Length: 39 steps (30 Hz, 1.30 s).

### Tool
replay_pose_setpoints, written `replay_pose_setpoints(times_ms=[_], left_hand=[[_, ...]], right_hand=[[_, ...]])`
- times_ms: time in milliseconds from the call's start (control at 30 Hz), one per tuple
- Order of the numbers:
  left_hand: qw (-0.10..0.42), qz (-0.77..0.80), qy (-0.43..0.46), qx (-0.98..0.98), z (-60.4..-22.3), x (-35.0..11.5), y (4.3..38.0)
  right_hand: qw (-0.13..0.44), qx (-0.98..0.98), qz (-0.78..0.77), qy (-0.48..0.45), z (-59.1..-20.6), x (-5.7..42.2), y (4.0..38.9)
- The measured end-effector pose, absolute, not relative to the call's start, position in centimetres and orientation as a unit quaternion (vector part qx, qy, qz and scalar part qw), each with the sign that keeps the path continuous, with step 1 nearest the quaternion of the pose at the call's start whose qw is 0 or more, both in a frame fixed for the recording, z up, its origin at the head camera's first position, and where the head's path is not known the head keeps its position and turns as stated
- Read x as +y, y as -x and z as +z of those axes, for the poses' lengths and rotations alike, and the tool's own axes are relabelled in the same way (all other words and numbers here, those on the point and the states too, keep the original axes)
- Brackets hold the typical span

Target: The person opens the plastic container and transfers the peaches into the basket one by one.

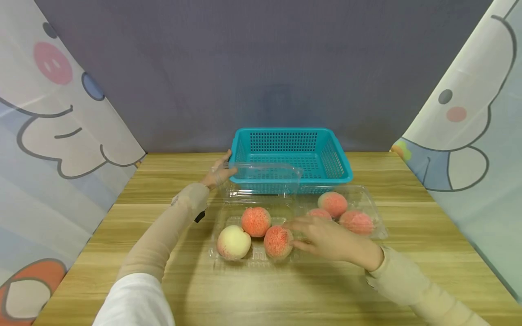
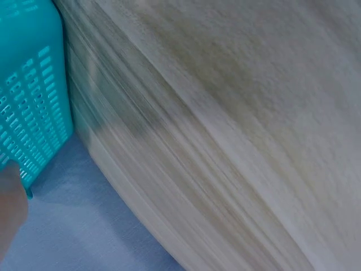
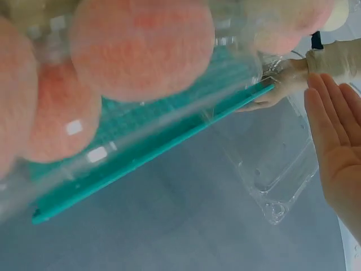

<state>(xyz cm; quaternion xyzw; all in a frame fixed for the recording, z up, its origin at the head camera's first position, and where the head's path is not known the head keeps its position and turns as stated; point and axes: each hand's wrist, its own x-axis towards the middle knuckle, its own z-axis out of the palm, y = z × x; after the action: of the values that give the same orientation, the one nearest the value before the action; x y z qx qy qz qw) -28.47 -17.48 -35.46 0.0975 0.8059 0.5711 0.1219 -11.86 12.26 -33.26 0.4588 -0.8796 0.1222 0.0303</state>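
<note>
My left hand [image 1: 220,171] is at the left end of a teal plastic basket [image 1: 285,180]. Its fingers extend along the basket's side, and the thumb lies apart from them beside the raised clear lid [image 1: 261,174]. In the left wrist view, a fingertip [image 2: 8,189] shows by the basket's slotted wall. Below that lid, a clear plastic box [image 1: 218,258] holds a pale peach [image 1: 234,242] and two red peaches, one at the back [image 1: 256,222] and one at the right [image 1: 278,243]. My right hand [image 1: 326,237] has its straight fingertips right at the right-hand peach.
To the right, partly behind my right forearm, a second clear box [image 1: 377,222] holds three more peaches. Both boxes stand in front of the basket on a wooden table [image 1: 195,290]. A grey panel [image 1: 261,68] rises behind, with cartoon-printed curtains [image 1: 469,117] at both sides.
</note>
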Motion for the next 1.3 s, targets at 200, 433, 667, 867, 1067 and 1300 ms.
replay_pose_setpoints(times_ms=[200,433,667,867,1067,1300], left_hand=[[0.106,0.567,-0.099,0.811,-35.8,-17.6,29.0],[0.103,0.56,-0.088,0.817,-36.0,-17.6,29.1],[0.106,0.561,-0.091,0.816,-36.5,-17.7,29.2],[0.11,0.551,-0.088,0.822,-35.7,-17.4,28.3],[0.103,0.561,-0.089,0.817,-36.4,-17.5,28.9],[0.097,0.568,-0.095,0.812,-36.3,-17.4,29.0]], right_hand=[[-0.002,-0.887,0.069,-0.456,-32.1,10.9,13.4],[-0.107,-0.864,0.055,-0.488,-32.6,9.3,14.4],[-0.115,-0.832,0.031,-0.541,-34.5,8.1,14.8],[-0.12,-0.835,0.01,-0.536,-35.5,7.5,14.9],[-0.109,-0.836,-0.003,-0.537,-36.1,7.3,15.4],[-0.062,-0.827,-0.082,-0.553,-36.6,6.9,15.3]])
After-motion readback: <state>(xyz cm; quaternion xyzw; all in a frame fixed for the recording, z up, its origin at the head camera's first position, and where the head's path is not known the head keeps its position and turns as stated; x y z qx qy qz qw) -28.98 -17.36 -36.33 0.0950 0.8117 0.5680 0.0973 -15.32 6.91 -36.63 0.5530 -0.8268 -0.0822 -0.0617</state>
